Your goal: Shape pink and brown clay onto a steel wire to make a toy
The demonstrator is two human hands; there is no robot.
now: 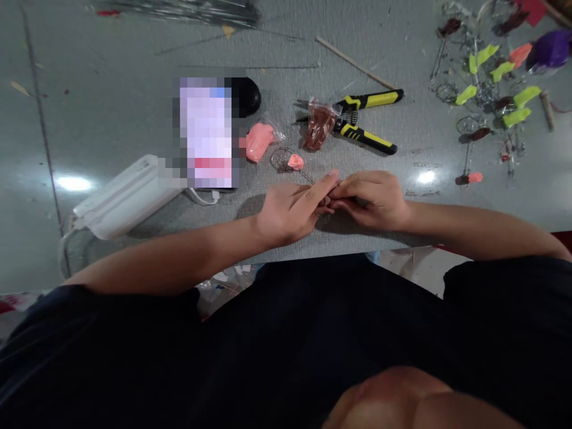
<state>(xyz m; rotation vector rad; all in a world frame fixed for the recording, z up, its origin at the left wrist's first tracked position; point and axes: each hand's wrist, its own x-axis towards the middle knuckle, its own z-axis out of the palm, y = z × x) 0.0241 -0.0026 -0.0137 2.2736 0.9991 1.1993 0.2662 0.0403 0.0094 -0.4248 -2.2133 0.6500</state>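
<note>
My left hand (pixel 290 211) is closed around the lower end of a thin twisted-wire figure. A loop of this wire figure (pixel 306 177) sticks out beyond the fingers, with a lump of pink clay (pixel 295 162) on it. Against the left fingertips, my right hand (pixel 375 199) is closed in a pinch. Whatever lies between the right fingers is mostly hidden. Just beyond the hands are a bag of pink clay (pixel 259 142) and a bag of brown clay (pixel 320 124), the latter resting over the jaws of yellow-and-black pliers (pixel 370 138).
On the left lie a blurred-out phone (pixel 208 131), a black rounded object (pixel 250 96) and a white power bank (pixel 123 196) with a cable. Several wire figures with coloured clay (pixel 487 95) fill the right side. A thin stick (pixel 353 62) and a wire bundle (pixel 192 11) lie at the back.
</note>
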